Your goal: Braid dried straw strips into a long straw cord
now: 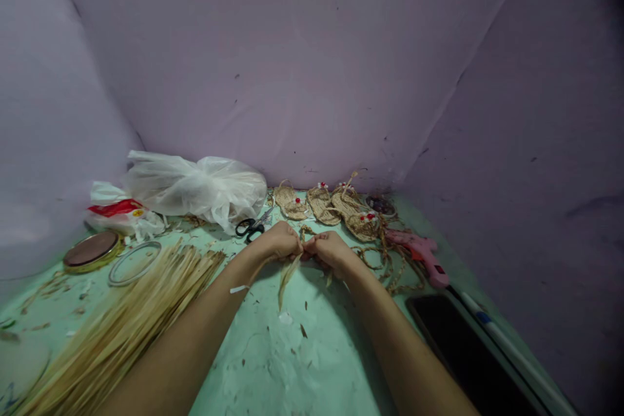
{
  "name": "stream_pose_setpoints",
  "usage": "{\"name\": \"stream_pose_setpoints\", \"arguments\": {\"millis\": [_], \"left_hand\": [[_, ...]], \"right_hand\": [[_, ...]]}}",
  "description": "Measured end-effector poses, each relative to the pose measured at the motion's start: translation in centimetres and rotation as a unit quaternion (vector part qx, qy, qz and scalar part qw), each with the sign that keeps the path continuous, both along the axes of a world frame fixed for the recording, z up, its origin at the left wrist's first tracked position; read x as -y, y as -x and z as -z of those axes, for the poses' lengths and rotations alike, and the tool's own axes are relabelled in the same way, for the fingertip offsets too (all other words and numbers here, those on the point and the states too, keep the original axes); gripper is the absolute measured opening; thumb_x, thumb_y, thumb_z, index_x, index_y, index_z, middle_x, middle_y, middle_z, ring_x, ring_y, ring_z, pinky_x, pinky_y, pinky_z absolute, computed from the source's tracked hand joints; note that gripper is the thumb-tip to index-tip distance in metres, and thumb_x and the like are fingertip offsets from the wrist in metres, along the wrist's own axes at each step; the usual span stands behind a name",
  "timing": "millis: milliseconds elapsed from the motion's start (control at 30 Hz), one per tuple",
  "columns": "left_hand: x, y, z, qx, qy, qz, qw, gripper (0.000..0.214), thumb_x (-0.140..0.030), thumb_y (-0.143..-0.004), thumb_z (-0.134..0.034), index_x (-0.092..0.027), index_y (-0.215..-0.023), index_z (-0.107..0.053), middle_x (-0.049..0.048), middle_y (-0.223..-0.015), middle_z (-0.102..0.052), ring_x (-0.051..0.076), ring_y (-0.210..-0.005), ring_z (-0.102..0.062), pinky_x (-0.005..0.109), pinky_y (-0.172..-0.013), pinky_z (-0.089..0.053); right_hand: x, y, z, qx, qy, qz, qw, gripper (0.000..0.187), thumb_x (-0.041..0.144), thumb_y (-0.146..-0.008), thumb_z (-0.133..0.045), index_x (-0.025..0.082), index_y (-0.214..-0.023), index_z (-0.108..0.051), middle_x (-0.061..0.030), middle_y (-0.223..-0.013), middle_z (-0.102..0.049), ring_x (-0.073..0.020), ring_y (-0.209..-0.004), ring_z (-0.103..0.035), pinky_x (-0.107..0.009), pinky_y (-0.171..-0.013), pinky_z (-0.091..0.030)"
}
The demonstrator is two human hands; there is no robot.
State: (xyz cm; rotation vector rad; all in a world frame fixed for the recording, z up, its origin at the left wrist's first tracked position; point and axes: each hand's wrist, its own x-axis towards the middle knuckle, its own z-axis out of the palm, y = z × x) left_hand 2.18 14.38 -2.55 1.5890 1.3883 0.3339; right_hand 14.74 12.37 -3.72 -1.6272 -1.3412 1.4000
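My left hand (284, 242) and my right hand (331, 250) meet over the middle of the table, both closed in a pinch. Between them they hold a twisted fibre cord (305, 230), a bit of which loops up behind the fingers. Pale loose ends of a dried fibre strip (287, 283) hang below my left hand. My fingers hide most of the gripped part. To the left lies a bundle of long dried fibre strips (127, 325). Black-handled scissors (251, 229) rest just behind my left hand.
Small woven slippers (324, 207) with red beads line the back wall. Coiled cord (385, 266) and a pink glue gun (424, 255) lie right, near a dark flat device (468, 344). Plastic bags (199, 185), a round lid (92, 250) and a ring (135, 264) sit left.
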Motion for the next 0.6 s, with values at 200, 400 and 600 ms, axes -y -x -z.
{"name": "stream_pose_setpoints", "arguments": {"millis": [200,400,600], "left_hand": [[0.3,0.1,-0.4,-0.121,-0.085,0.015,0.989,0.009,-0.013,-0.05,-0.05,-0.011,-0.046,-0.058,-0.0007,-0.036,-0.044,0.009,-0.037,-0.038,0.021,-0.039,-0.027],[-0.1,2.1,-2.4,-0.164,-0.125,0.014,0.978,0.017,-0.015,-0.054,-0.051,-0.012,-0.062,-0.065,0.0017,-0.052,-0.056,0.01,-0.046,-0.045,0.02,-0.046,-0.031],[1.9,7.7,-8.3,-0.262,-0.234,-0.08,0.933,0.015,-0.023,-0.06,-0.052,-0.015,-0.063,-0.064,0.0027,-0.057,-0.058,0.013,-0.055,-0.049,0.022,-0.051,-0.032]], "right_hand": [[0.3,-0.4,-0.1,-0.046,0.006,-0.004,0.999,0.017,0.015,-0.056,-0.052,0.014,-0.041,-0.043,0.0075,-0.031,-0.03,-0.0022,-0.03,-0.021,-0.019,-0.032,-0.012],[0.2,-0.8,0.1,-0.051,0.011,-0.007,0.999,0.009,0.016,-0.058,-0.052,0.012,-0.05,-0.051,0.007,-0.032,-0.035,-0.0023,-0.028,-0.021,-0.019,-0.032,-0.01],[0.3,-1.0,0.1,-0.023,0.024,-0.015,0.999,0.012,0.018,-0.059,-0.054,0.014,-0.049,-0.049,0.0081,-0.03,-0.031,-0.0024,-0.028,-0.019,-0.019,-0.032,-0.011]]}}
